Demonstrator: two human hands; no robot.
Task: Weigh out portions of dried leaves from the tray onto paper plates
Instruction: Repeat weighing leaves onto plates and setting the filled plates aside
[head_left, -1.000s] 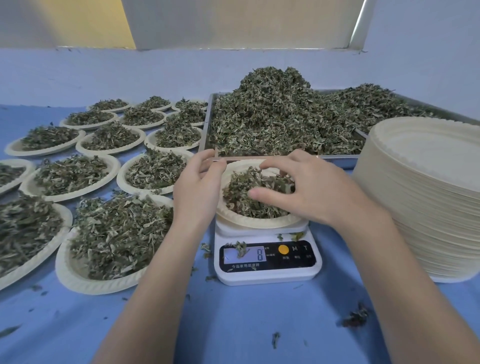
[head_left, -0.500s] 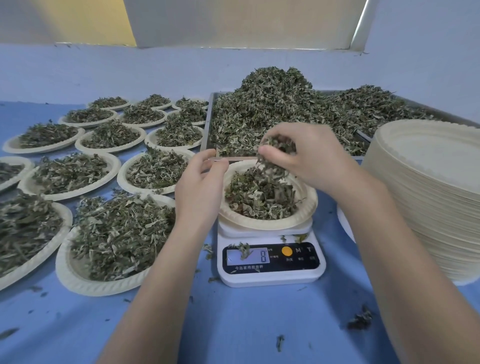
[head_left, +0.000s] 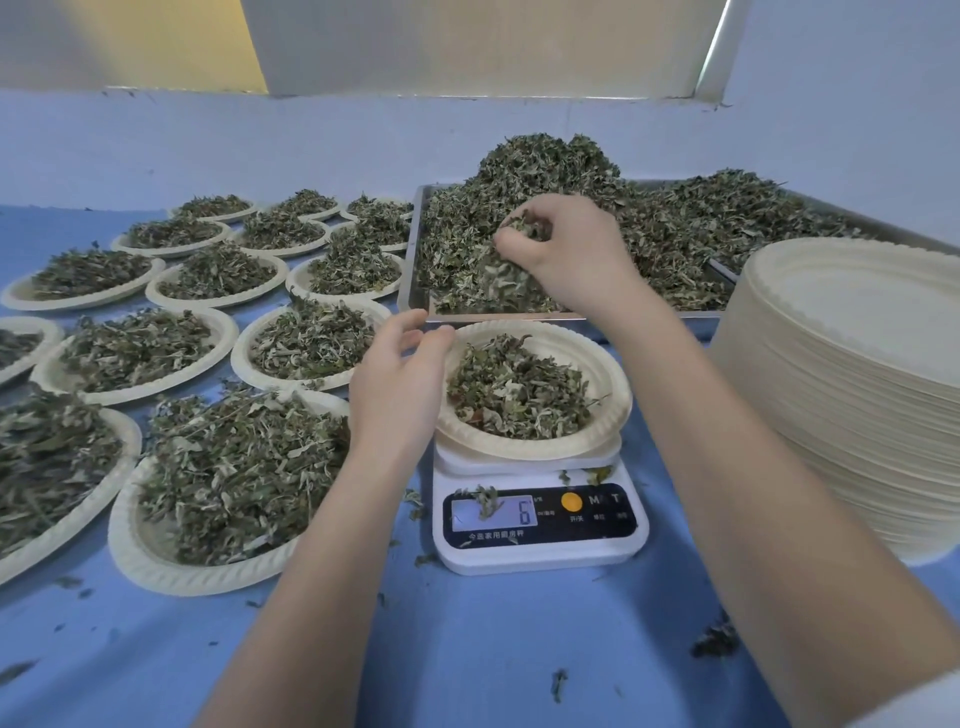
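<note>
Over the near edge of the tray (head_left: 413, 270), the right hand (head_left: 566, 249) is reaching forward, fingers clenching a pinch of dried leaves (head_left: 524, 228), while the left hand (head_left: 397, 379) is resting loosely uncurled beside the paper plate (head_left: 615, 384) sitting on the scale (head_left: 540, 551).

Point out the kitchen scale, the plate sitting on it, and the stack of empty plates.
White digital kitchen scale (head_left: 540, 553): head view, front edge of its body.
Cream paper plate holding dried leaves (head_left: 605, 379): head view, bare right rim.
Tall stack of empty cream paper plates (head_left: 857, 312): head view, top plate's face.
</note>
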